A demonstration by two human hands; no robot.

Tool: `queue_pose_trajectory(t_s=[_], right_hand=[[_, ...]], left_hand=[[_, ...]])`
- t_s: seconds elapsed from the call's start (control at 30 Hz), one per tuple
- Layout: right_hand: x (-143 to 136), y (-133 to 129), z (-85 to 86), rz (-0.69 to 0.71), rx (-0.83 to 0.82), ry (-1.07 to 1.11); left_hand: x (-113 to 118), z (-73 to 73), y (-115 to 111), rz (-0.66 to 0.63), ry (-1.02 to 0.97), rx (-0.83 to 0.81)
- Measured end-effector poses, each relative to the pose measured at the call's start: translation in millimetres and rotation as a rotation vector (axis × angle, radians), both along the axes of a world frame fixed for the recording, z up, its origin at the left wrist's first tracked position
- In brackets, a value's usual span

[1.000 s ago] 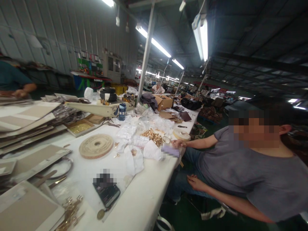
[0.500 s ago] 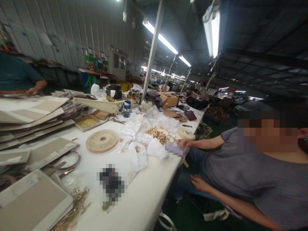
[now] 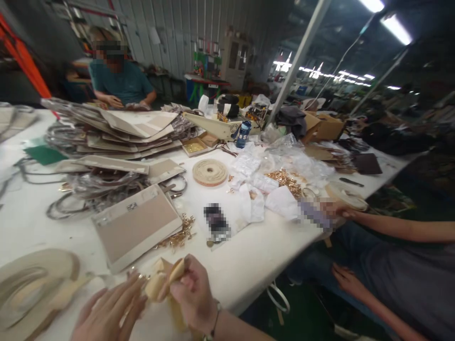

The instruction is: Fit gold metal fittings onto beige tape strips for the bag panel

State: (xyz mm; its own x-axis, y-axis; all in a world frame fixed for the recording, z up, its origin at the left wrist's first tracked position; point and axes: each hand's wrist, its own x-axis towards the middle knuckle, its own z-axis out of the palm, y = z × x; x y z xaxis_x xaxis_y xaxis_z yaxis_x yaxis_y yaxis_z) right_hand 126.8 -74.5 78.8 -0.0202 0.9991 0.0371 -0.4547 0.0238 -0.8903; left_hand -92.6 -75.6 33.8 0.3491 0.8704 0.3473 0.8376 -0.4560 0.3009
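My left hand [image 3: 112,310] is low in the head view, its fingers stretched out over the table and slightly blurred. Small shiny gold-coloured metal pieces [image 3: 137,274] show at its fingertips. To its right, my right hand [image 3: 195,293] pinches a folded tan strip [image 3: 158,286] between thumb and fingers. Part of the strip hangs below that hand. A roll of beige strip [image 3: 67,265] lies to the left of my left hand, its loose end running toward the fingers. Beyond my hands is a pile of gold metal clips [image 3: 183,232], beside a flat beige panel [image 3: 138,227].
Stacked beige panels with wrapped handles [image 3: 117,137] fill the far left. Mid-table are a beige roll [image 3: 209,173], a pixelated dark object [image 3: 216,220], plastic bags and gold parts [image 3: 286,182]. A blue bottle [image 3: 243,134] stands behind. Co-workers sit across and at right.
The view has swung left and down. Both my hands, the tan strip and the near beige roll have come into view. The right-hand co-worker now appears farther toward the right edge.
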Motion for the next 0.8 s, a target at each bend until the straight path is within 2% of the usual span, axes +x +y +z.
queue_pose_trajectory(t_s=[0.07,0.13,0.2,0.3,0.4,0.57,0.67,0.8], right_hand=[[1,2,-2.9,0.035,-0.064,0.010],[4,3,-7.3,0.081,-0.114,-0.088],[7,3,-11.1,0.148,-0.102,-0.256],[9,4,-12.9,0.198,0.084,-0.558],[12,4,-11.6,0.176,0.244,-0.743],[18,3,-13.3,0.091,0.206,-0.741],[21,1,-13.3,0.125,0.096,-0.648],[20,2,-8.4,0.192,0.030,-0.520]], left_hand=[[-3,-2.5,-2,-0.060,-0.014,-0.133],[1,3.9,-6,0.026,-0.136,-0.251],[12,17.2,-10,0.141,-0.323,-0.320],[36,38.4,-9,0.194,-0.558,-0.385],[53,47.6,-4,0.191,-0.629,-0.486],[62,41.6,-1,0.161,-0.835,-0.592],[64,40.1,-3,0.144,-0.876,-0.631],[68,40.5,-4,0.219,-0.975,-0.595]])
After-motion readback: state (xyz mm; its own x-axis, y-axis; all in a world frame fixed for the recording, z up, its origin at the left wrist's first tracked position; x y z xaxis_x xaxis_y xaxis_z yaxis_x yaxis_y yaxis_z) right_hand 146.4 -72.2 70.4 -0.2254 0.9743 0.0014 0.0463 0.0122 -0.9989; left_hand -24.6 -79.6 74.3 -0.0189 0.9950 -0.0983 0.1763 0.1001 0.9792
